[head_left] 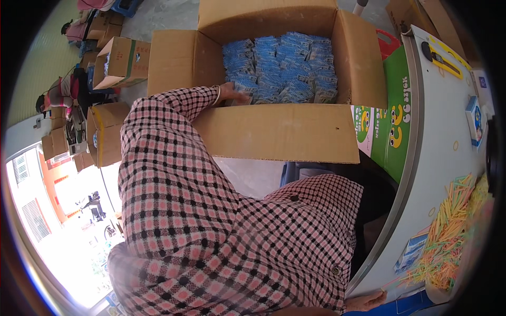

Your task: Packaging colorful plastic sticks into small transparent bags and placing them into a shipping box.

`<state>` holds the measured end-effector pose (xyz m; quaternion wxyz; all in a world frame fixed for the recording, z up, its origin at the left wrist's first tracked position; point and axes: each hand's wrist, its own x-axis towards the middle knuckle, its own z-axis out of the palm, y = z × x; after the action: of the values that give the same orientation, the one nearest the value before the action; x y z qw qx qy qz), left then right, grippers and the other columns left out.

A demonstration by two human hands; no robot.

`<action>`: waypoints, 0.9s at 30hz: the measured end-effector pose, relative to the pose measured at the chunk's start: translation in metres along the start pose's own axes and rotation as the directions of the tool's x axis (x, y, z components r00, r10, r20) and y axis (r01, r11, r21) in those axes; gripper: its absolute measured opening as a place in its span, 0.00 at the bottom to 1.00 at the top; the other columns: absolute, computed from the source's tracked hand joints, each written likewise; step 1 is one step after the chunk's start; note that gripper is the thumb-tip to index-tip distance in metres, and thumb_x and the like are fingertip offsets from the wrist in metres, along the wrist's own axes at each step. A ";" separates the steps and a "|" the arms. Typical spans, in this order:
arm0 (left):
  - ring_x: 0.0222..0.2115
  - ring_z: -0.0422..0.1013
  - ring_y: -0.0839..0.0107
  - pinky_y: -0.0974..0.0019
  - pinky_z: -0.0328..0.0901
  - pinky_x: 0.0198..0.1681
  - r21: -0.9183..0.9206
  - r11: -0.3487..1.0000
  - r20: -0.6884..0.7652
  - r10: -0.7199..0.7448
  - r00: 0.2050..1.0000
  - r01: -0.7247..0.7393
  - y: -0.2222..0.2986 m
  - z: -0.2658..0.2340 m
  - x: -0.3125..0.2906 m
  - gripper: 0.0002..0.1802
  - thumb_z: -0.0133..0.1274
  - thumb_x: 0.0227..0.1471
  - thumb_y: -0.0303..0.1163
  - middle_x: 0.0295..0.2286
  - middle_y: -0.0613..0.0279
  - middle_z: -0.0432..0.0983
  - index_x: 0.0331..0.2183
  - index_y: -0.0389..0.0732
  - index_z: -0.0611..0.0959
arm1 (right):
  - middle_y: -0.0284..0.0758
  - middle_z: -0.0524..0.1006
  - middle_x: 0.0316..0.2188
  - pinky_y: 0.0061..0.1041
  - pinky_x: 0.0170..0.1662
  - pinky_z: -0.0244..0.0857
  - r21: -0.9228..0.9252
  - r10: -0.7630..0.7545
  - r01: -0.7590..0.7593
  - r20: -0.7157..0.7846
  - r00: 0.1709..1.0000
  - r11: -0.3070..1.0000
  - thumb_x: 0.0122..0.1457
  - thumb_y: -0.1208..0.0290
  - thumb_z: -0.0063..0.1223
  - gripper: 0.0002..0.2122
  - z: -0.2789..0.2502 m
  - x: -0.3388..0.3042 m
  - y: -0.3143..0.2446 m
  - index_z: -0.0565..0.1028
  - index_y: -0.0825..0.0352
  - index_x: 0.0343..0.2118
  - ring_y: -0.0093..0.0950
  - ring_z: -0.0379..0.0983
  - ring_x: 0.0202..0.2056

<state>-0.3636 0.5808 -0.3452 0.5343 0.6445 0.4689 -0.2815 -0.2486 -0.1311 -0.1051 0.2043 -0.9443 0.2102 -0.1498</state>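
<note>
A large cardboard box (279, 131) stands in front of me with its flaps folded out. Rows of small blue-topped packets (279, 66) fill it. My left hand (235, 94) reaches over the near flap into the box's near left corner. Its fingers stretch out against the packets there; their tips are partly hidden among them. Low at the right, my right hand (366, 302) lies by the table's near edge with its fingers extended. A thin pink strand passes close to its fingertips. Beyond it lies a heap of thin coloured plastic sticks (448, 231).
On the white table (437, 137) at the right are a yellow utility knife (441, 60), a small blue-and-white box (474, 121) and a blue-and-white packet (411, 253). A green printed carton (395, 105) stands beside the table. Other cartons (121, 63) and people are at the far left.
</note>
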 end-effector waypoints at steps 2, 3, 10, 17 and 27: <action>0.47 0.64 0.56 0.62 0.60 0.50 0.075 0.997 0.071 -0.011 0.997 0.005 0.005 -0.010 -0.001 0.60 0.70 0.24 0.49 0.50 0.46 0.62 0.53 0.34 0.55 | 0.35 0.68 0.43 0.30 0.40 0.64 0.032 -0.021 0.021 0.018 1.000 0.999 0.61 0.57 0.39 0.16 -0.001 0.003 0.002 0.66 0.59 0.47 0.30 0.68 0.41; 0.47 0.64 0.54 0.61 0.60 0.50 0.284 0.958 -0.042 0.037 0.998 -0.024 0.009 -0.009 -0.001 0.61 0.70 0.23 0.49 0.51 0.45 0.60 0.54 0.33 0.55 | 0.35 0.68 0.44 0.30 0.40 0.64 0.055 -0.039 0.037 0.029 0.999 0.998 0.61 0.57 0.39 0.16 -0.001 0.004 0.001 0.66 0.59 0.47 0.30 0.67 0.41; 0.48 0.62 0.47 0.52 0.58 0.51 0.768 0.640 -0.275 0.377 0.884 -0.034 0.052 0.008 -0.031 0.59 0.66 0.24 0.53 0.50 0.41 0.59 0.55 0.41 0.56 | 0.36 0.68 0.44 0.30 0.41 0.64 0.009 -0.013 0.013 0.013 1.000 1.000 0.61 0.57 0.39 0.16 -0.003 0.005 0.011 0.66 0.59 0.48 0.30 0.67 0.42; 0.45 0.66 0.51 0.49 0.59 0.49 0.850 0.469 -0.012 0.471 0.882 -0.239 0.030 0.007 -0.001 0.42 0.62 0.30 0.47 0.42 0.47 0.70 0.49 0.43 0.68 | 0.36 0.69 0.44 0.30 0.39 0.65 0.039 -0.030 0.030 -0.012 0.999 0.999 0.61 0.57 0.39 0.16 0.002 -0.003 -0.011 0.66 0.60 0.47 0.30 0.68 0.41; 0.38 0.67 0.42 0.49 0.64 0.41 0.894 0.371 0.114 0.354 0.928 -0.251 0.018 0.019 -0.016 0.30 0.56 0.40 0.45 0.39 0.42 0.68 0.44 0.41 0.69 | 0.38 0.69 0.46 0.31 0.41 0.65 -0.064 -0.103 0.102 -0.025 0.994 0.993 0.61 0.56 0.39 0.18 0.000 0.008 0.020 0.66 0.60 0.49 0.32 0.68 0.43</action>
<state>-0.3512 0.5582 -0.3292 0.1285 0.9154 0.1463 -0.3523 -0.2481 -0.1510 -0.1126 0.1635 -0.9576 0.1689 -0.1664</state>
